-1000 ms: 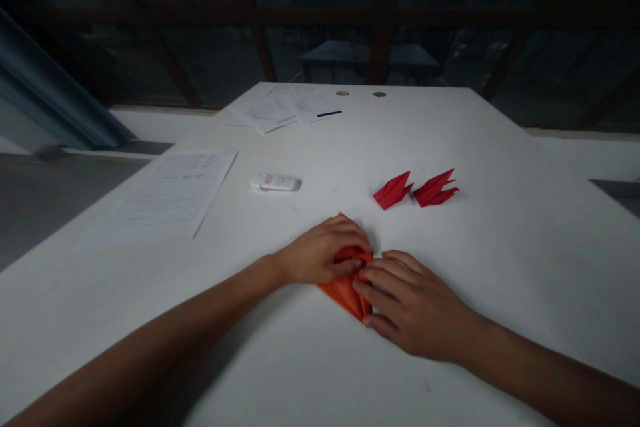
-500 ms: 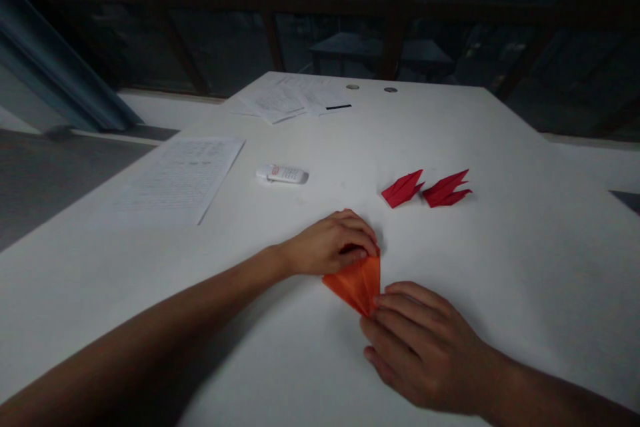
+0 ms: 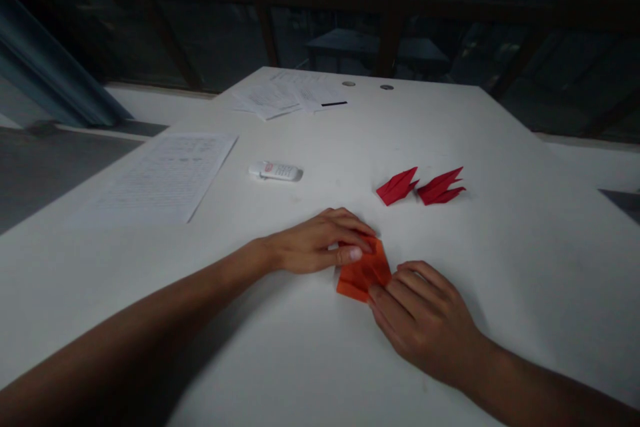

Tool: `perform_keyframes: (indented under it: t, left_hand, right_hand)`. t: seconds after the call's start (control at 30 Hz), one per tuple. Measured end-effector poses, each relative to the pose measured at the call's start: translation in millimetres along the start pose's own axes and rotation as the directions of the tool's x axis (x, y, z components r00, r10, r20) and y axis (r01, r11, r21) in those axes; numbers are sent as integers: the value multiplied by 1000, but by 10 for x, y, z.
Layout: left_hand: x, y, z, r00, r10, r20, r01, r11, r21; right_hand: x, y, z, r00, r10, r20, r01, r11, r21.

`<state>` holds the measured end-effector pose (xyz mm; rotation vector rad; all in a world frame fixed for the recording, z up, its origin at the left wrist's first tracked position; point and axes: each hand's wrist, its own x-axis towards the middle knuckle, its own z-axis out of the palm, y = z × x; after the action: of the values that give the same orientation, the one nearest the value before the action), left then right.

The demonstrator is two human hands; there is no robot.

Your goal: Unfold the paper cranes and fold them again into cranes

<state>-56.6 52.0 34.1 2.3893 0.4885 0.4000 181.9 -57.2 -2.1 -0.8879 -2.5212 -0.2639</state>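
Observation:
A piece of orange origami paper (image 3: 364, 275), folded into a small four-sided shape, lies on the white table between my hands. My left hand (image 3: 325, 240) reaches over its far left part, holding it against the table with bent fingers and thumb. At the near right corner, my right hand (image 3: 425, 320) pinches the paper, its fingertips closed together on the edge. The fingers hide part of the folds. Beyond my hands sit two red folded-paper figures with pointed tips, one on the left (image 3: 397, 187) and one on the right (image 3: 441, 187).
A white correction-tape-like dispenser (image 3: 275, 171) lies left of the red figures. Printed sheets are at the left (image 3: 160, 177) and far end, the far stack (image 3: 270, 99) near a dark strip (image 3: 334, 104). Two round fittings are set in the white table (image 3: 525, 247).
The orange paper has gone from a pointed triangular outline to a squarer one, its near tip no longer showing. My right hand has shifted slightly away from me; my left thumb now shows on the paper.

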Motion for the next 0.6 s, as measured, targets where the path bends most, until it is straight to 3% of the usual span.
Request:
perform_keyframes:
  t: [0.1, 0.33, 0.6]
  left_hand:
    - [-7, -11, -3, 1000, 13, 12, -13, 1000, -4]
    - [-23, -50, -63, 998, 49, 29, -47, 995, -88]
    - [2, -90, 78, 998, 39, -41, -38, 999, 18]
  right_hand:
    - [14, 13, 3, 999, 33, 1, -33, 998, 52]
    - [78, 112, -8, 960, 278, -31, -258, 924, 284]
    - [67, 138, -14, 964, 267, 1, -254, 915, 314]
